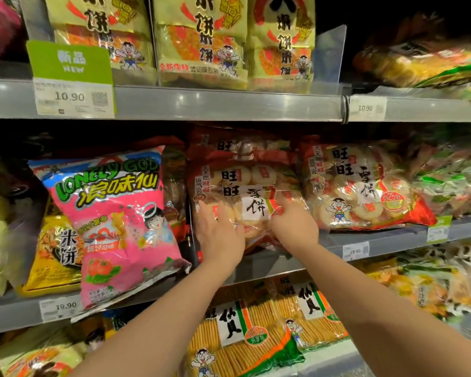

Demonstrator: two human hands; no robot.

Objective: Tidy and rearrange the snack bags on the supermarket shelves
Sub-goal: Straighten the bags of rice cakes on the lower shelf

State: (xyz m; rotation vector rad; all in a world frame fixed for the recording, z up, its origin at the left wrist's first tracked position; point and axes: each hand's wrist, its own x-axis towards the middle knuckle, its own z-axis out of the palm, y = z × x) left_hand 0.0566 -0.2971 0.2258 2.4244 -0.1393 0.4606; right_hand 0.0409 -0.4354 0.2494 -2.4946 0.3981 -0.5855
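Observation:
A red and clear bag of round rice crackers [245,186] stands on the middle shelf [378,239], in front of another like it. My left hand [219,235] lies flat against its lower left part, fingers spread. My right hand [294,223] grips its lower right corner. A matching cracker bag [365,186] leans to the right of it. A pink Lonely God bag [120,221] tilts at the left, its bottom hanging over the shelf edge.
Gold rice-cracker bags [201,36] fill the top shelf behind a clear divider [329,55]. A yellow bag [57,251] sits behind the pink one. Green and orange bags [446,186] crowd the right. Cracker bags [256,336] lie on the lower shelf.

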